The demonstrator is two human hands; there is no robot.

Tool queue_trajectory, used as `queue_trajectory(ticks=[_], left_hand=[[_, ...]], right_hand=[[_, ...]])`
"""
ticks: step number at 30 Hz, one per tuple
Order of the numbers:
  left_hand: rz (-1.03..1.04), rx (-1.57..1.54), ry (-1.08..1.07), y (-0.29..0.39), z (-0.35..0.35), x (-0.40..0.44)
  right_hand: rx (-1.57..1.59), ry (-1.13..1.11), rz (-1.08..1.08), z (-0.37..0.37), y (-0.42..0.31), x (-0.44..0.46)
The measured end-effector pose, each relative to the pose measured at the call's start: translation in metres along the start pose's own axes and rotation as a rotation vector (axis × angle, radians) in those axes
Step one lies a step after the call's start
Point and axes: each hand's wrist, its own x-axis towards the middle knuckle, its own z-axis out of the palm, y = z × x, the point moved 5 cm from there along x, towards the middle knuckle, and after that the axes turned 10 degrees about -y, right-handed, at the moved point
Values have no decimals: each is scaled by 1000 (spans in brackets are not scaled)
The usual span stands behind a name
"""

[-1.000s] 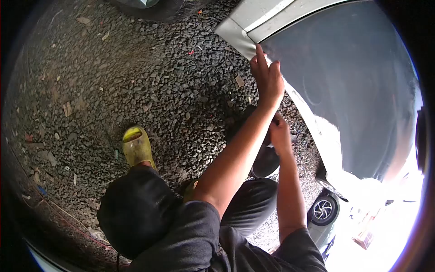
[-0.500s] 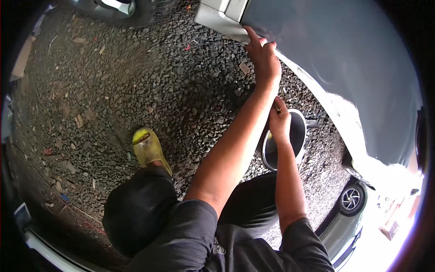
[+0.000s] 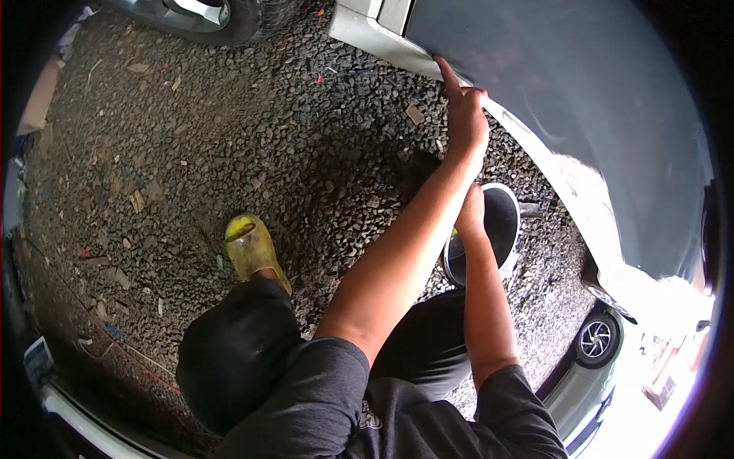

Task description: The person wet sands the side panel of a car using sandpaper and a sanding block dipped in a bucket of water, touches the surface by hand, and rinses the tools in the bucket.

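My left hand (image 3: 467, 122) reaches up to the lower edge of a grey car panel (image 3: 535, 69). Its index finger is stretched along the pale edge, while the other fingers are partly out of sight. My right hand (image 3: 472, 210) is lower, over the near side of a black bucket (image 3: 501, 229) with a pale rim. The left forearm hides its fingertips, so what it may hold cannot be seen. A dark shape (image 3: 422, 170) shows just left of that forearm; I cannot tell what it is or whether it is held.
Gravel (image 3: 336, 153) covers the ground. My foot in a yellow slide sandal (image 3: 252, 249) stands at left. A car wheel (image 3: 229, 19) is at the top, and another car (image 3: 589, 367) with a spoked wheel is at lower right. Scraps and a brick-coloured chip (image 3: 414, 114) lie about.
My left hand has moved right and slightly down along the panel edge. My right hand has dropped a little, and its fingers have gone behind the left forearm. The dark shape has appeared.
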Motion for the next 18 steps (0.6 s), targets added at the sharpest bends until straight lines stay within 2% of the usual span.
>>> queue_trajectory(ticks=[1,2,5,6,7,9,13,16,18], left_hand=[[-7,-20,-9,-2,3,-2],[-42,-19,-11,-5,5,-2],[-50,-93,-55,-16,17,-8],[-40,2,-46,-25,17,-8],[-104,-54,-58,-30,23,-13],[-40,55,-31,-37,25,-14],[-162,-74,-93,-47,35,-21],[-246,-86,-132,-46,41,-31],[-287,-113,-167,-47,45,-36]], right_hand=[[-34,-13,-22,0,-3,1],[-60,-137,79,3,2,-1],[139,-127,61,6,5,-8],[226,-123,42,29,35,-2],[225,-80,-6,31,34,-2],[221,6,-105,30,29,-2],[284,-42,-45,16,8,-3],[184,67,-159,23,12,3],[184,3,-92,24,14,4]])
